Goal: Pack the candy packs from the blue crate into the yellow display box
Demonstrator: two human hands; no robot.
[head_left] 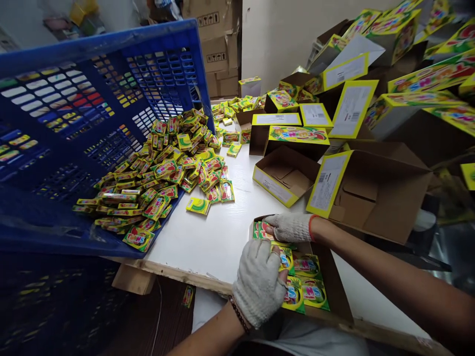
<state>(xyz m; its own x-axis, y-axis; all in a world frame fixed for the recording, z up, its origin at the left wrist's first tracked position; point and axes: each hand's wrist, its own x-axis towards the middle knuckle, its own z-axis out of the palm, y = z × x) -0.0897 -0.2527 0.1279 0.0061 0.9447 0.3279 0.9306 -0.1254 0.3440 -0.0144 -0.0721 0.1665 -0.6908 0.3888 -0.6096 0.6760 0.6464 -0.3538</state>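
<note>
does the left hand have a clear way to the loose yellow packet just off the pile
Probably yes: the left hand rests on packets in the box, and only bare table lies between it and the loose packet.

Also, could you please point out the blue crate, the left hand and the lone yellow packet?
blue crate [100,42]: head view, its upper rim.
left hand [259,283]: head view, back of the glove.
lone yellow packet [198,205]: head view, its middle.

We see a white tabletop [208,237] carrying a tipped blue plastic crate [92,99], a heap of sweet packets [163,173] spilling from it, open yellow cardboard boxes [285,178] and a shallow cardboard box [336,287] at its near edge.
</note>
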